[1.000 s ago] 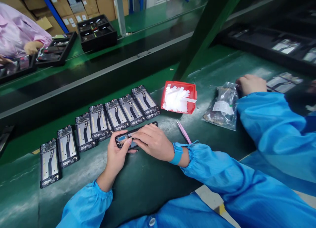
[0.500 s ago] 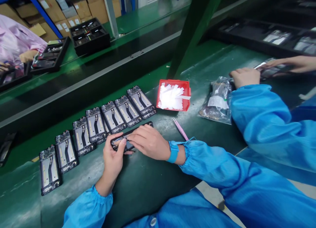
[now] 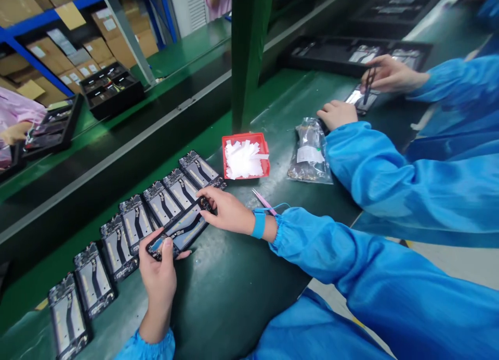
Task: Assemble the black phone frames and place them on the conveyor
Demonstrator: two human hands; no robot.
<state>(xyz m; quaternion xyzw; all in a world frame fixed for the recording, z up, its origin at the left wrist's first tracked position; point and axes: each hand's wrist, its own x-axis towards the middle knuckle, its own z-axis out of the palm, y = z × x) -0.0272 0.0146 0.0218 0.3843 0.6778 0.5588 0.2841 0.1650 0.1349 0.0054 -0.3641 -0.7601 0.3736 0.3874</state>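
Note:
Between my two hands is an opened phone chassis [image 3: 186, 226], its grey inner side with a black ribbon cable facing up. My left hand [image 3: 159, 264] grips its near-left end, thumb on top and fingers underneath. At the far-right end, my right hand [image 3: 226, 209] pinches the chassis between thumb and fingers; a blue strap circles that wrist. Just behind it, a row of several similar phone chassis [image 3: 94, 279] lies slanted on the green bench. Pink tweezers [image 3: 264, 201] rest beyond my right wrist, partly hidden by it.
A red bin [image 3: 266, 169] of white paper strips stands ahead, with a clear bag of parts [image 3: 311, 155] to its right. A co-worker's hands [image 3: 339, 115] work with dark tweezers on a phone part at right. A green post [image 3: 246, 58] rises behind the bin; black trays [image 3: 111, 90] sit across the divider.
My right hand has moved from the middle of the chassis to its far end, uncovering the ribbon cable. The view has swung right. The co-worker's hand now holds dark tweezers over a part.

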